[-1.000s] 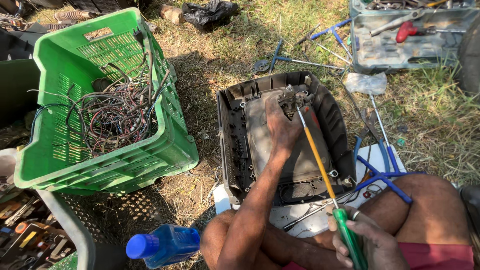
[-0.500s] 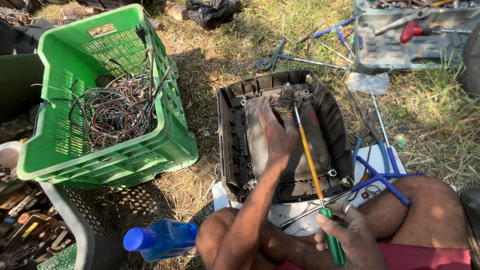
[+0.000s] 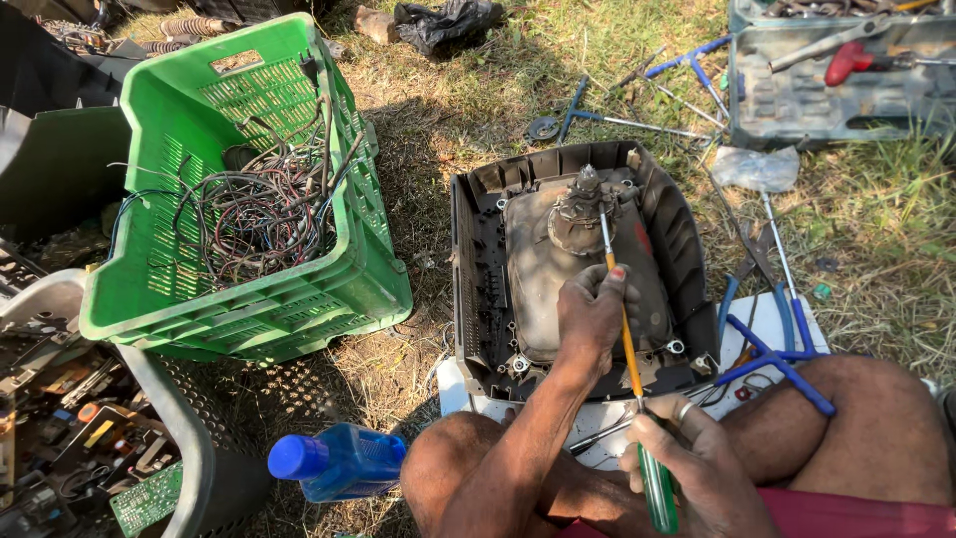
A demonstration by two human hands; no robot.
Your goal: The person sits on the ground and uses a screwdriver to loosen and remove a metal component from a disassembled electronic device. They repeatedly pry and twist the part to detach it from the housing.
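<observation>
A dusty picture tube (image 3: 573, 264) lies face down in its dark plastic housing (image 3: 472, 259) on the grass between my knees. My left hand (image 3: 590, 317) rests on the back of the tube and pinches the shaft of a long screwdriver (image 3: 619, 299). My right hand (image 3: 697, 468) grips the screwdriver's green handle near my lap. The blade's tip reaches the tube's neck and coil (image 3: 582, 204) at the far end.
A green crate (image 3: 349, 239) of tangled wires stands at left. A blue bottle (image 3: 339, 460) lies by my left knee. Blue-handled tools (image 3: 777, 364) lie at right, a grey tool case (image 3: 827, 85) at top right, and a bin of circuit boards (image 3: 80, 438) at bottom left.
My left hand has slid back from the tube's neck toward me and now holds the screwdriver shaft. The screwdriver has swung to point at the neck.
</observation>
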